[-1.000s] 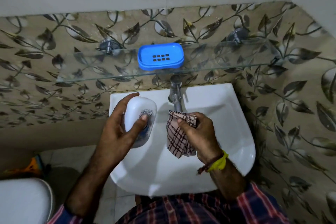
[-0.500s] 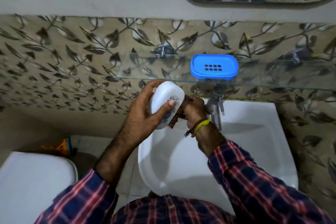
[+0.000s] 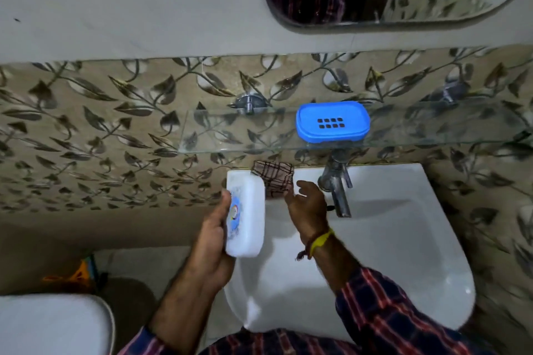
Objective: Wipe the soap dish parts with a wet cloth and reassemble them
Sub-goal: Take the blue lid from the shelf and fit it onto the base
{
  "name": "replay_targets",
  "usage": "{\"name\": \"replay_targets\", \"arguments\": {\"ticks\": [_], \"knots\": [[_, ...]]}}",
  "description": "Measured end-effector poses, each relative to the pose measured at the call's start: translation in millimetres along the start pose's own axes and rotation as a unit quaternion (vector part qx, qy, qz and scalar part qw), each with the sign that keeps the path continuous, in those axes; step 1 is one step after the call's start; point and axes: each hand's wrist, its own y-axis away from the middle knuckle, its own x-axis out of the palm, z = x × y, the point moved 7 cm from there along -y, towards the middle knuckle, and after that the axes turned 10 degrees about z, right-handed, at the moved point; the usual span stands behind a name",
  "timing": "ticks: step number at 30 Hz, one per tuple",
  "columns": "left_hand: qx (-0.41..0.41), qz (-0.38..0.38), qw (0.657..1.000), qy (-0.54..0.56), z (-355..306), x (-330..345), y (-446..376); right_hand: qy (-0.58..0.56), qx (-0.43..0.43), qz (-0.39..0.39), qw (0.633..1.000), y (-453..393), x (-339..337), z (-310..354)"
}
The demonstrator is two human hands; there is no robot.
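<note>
Head view. The left hand (image 3: 215,235) grips the white lid (image 3: 245,217) by its long edge, thumb along the near side, and holds it upright over the basin's (image 3: 403,253) left rim, at about 9 o'clock from the tap (image 3: 336,181). A blue printed label shows on the face turned toward the thumb. The right hand (image 3: 307,206) is empty, fingers loosely spread, just below the cloth (image 3: 274,180); whether a fingertip touches it I cannot tell. The cloth lies bunched on the basin's back ledge at roughly 10 o'clock from the tap, beside the lid's top corner. The blue tray (image 3: 333,122), with its drain slots up, sits on the glass shelf (image 3: 230,135) at 12 o'clock, well above both hands.

Judging by this, the lid looks wiped and joining the parts comes next. To do that well, the free hand should lift the tray from the shelf by its rim, not slide it, since the glass edge is close. Turn the lid so its long side matches the tray's before pressing, and bring the two together over the basin so a slip lands in the bowl, not on the floor. The plastic is probably wet, so a firm grip on both edges will serve better than a light pinch. If the tray has not been wiped, take the cloth first.
</note>
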Motion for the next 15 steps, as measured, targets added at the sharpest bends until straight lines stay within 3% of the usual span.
{"name": "replay_targets", "arguments": {"ticks": [3,8,12,15], "knots": [[-0.043,0.004,0.999,0.023,28,7,-8,0.027,-0.081,-0.010,0.996,19,-21,20],[-0.066,0.085,0.991,0.082,47,32,-17,0.100,-0.226,-0.084,0.965,48,-69,74],[-0.074,0.126,0.988,0.058,53,46,-9,0.131,-0.325,-0.158,0.923,71,-108,115],[-0.044,0.157,0.986,0.021,43,63,0,0.142,-0.373,-0.138,0.907,62,-123,141]]}}
